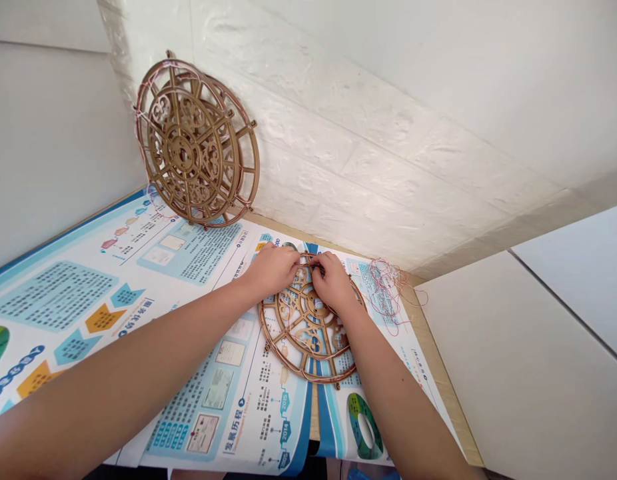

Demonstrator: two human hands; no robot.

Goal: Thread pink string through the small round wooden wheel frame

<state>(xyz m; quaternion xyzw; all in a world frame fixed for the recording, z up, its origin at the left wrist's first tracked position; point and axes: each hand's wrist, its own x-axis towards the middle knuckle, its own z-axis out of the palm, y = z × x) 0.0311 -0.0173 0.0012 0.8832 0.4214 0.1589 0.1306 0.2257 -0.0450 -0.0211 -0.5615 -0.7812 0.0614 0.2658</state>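
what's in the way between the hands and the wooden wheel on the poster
Nothing visible: the left hand and right hand both touch the wooden wheel directly. The tangle of red thread lies to the wheel's right.

My left grip [272,270] and right grip [332,281] close on upper rim of wooden spoked wheel [308,340]. Flat printed poster [198,267] left of wheel: low, passable overhead. Obstacles: second wheel [196,143] leaning on white wall [368,133] ahead-left; red thread tangle [386,290] just right of right grip; wall beyond.
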